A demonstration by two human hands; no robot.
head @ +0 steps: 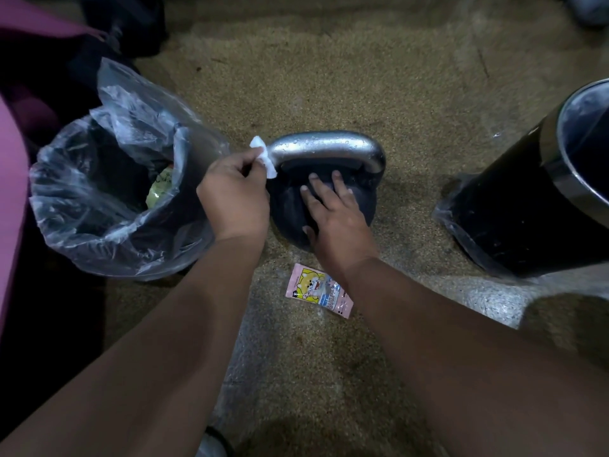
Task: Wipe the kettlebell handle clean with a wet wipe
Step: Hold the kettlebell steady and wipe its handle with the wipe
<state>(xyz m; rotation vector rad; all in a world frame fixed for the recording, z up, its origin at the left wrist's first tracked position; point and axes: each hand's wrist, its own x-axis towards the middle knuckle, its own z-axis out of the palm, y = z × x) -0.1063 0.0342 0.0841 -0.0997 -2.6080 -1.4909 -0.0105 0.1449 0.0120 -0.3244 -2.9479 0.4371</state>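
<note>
A dark kettlebell (290,206) stands on the speckled floor, its silver handle (326,146) beaded with water drops. My left hand (232,192) pinches a small white wet wipe (265,156) against the handle's left end. My right hand (333,219) lies flat on the kettlebell's dark body, fingers spread just below the handle. A pink wet-wipe packet (318,290) with a cartoon print lies on the floor in front of the kettlebell, between my forearms.
A black bin lined with a clear plastic bag (108,179) stands close to the left of the kettlebell, with some trash inside. A second black bin with a metal rim (540,192) stands to the right. Pink fabric (13,199) fills the left edge.
</note>
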